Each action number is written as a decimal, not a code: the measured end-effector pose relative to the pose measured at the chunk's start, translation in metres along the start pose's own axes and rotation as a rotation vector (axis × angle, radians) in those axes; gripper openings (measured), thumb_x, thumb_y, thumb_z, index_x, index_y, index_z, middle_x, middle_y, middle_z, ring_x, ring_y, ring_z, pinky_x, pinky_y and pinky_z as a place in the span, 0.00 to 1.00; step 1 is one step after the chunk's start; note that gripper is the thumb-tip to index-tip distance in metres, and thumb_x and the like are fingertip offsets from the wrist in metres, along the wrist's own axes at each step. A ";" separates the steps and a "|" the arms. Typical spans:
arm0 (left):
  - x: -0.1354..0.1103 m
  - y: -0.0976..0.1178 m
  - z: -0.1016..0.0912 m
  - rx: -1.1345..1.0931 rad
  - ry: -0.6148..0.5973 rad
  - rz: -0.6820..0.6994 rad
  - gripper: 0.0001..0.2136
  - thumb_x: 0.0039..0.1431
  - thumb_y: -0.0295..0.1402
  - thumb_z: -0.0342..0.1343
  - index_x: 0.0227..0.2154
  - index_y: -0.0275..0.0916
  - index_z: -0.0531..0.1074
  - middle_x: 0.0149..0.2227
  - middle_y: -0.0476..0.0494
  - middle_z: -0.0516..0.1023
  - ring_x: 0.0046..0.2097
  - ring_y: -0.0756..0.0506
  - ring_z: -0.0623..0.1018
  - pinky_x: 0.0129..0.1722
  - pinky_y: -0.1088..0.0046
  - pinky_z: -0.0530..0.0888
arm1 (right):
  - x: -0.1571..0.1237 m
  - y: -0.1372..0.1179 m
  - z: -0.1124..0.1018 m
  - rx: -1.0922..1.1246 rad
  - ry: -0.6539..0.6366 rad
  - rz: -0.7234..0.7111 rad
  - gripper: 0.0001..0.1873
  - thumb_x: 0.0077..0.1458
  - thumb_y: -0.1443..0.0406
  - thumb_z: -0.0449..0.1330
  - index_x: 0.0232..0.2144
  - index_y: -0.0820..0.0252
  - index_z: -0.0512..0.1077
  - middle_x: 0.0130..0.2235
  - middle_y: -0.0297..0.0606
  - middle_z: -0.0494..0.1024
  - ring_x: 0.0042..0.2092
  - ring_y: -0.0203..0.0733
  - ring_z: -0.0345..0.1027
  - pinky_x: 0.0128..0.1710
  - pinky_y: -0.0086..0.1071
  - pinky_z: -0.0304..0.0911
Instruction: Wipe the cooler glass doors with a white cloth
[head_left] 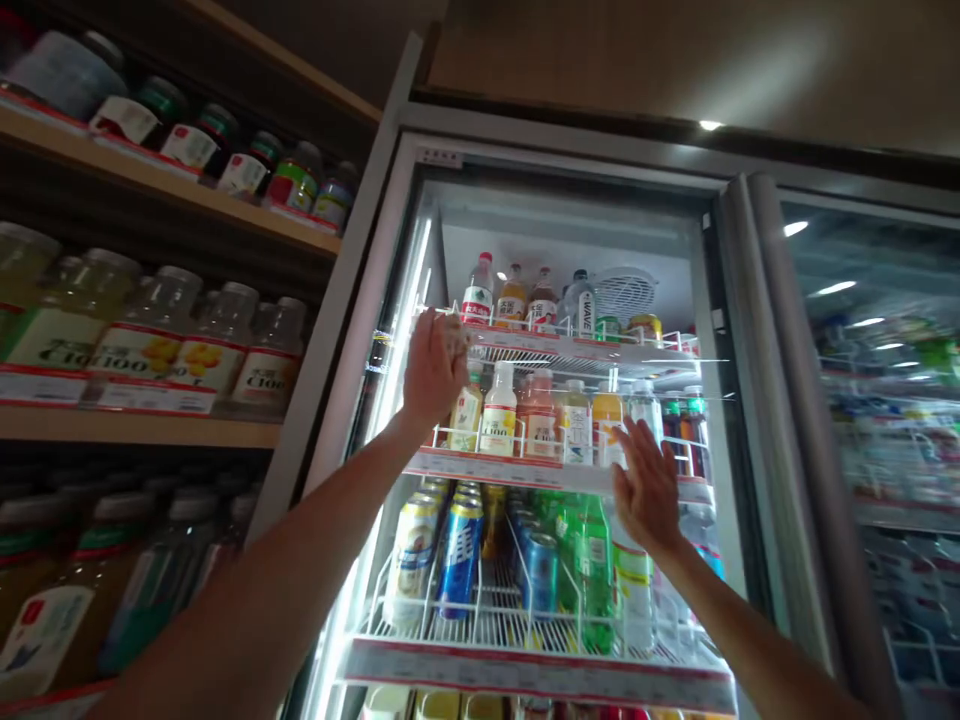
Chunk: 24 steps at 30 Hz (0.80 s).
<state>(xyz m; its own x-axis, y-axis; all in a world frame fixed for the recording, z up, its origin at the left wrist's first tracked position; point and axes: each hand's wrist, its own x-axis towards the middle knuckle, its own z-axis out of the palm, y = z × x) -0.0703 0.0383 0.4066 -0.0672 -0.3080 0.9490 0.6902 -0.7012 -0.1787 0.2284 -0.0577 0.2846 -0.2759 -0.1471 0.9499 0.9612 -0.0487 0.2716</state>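
My left hand [433,368] is raised at the upper left of the lit drinks fridge [555,205]. Its fingers are closed on a crumpled pale cloth [454,338], which is partly hidden and blurred. My right hand [646,487] is lifted in front of the middle shelf, fingers apart, with nothing in it. Behind the hands, the middle shelf carries a row of juice bottles [540,412]. Above them, the top shelf holds several bottles, including a red-capped water bottle [478,290]. Whether the hands touch the fridge glass I cannot tell.
Blue cans [460,560] and green bottles [594,570] stand on the lower wire shelf. At the left, open wooden shelves [150,415] hold large juice bottles. A long vertical handle [780,400] runs along the fridge's right side, beside another glass door [885,400].
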 end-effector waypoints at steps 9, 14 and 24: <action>-0.026 0.042 0.013 -0.105 -0.177 0.168 0.27 0.58 0.36 0.46 0.59 0.34 0.47 0.63 0.29 0.52 0.65 0.39 0.52 0.60 0.54 0.60 | 0.106 -0.107 0.016 0.495 -0.089 -0.118 0.29 0.62 0.64 0.39 0.64 0.54 0.39 0.63 0.38 0.56 0.64 0.38 0.48 0.60 0.41 0.55; -0.055 0.000 -0.025 0.146 -0.254 0.145 0.37 0.56 0.51 0.47 0.62 0.33 0.44 0.63 0.27 0.52 0.65 0.35 0.52 0.61 0.47 0.50 | 0.127 -0.148 0.048 0.357 -0.173 -0.060 0.25 0.62 0.59 0.43 0.60 0.57 0.55 0.63 0.40 0.56 0.65 0.44 0.43 0.63 0.45 0.47; -0.073 0.002 -0.041 0.275 -0.207 0.048 0.28 0.62 0.45 0.40 0.62 0.35 0.49 0.63 0.31 0.54 0.65 0.36 0.53 0.60 0.48 0.51 | 0.105 0.003 0.022 -0.041 -0.022 0.170 0.23 0.59 0.61 0.45 0.56 0.55 0.60 0.62 0.47 0.56 0.63 0.59 0.46 0.55 0.61 0.48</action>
<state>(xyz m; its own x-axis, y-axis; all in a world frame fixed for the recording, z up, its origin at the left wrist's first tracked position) -0.0942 0.0330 0.3266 0.0977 -0.1799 0.9788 0.8594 -0.4807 -0.1741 0.2027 -0.0516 0.3891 -0.1090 -0.1348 0.9849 0.9927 -0.0652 0.1010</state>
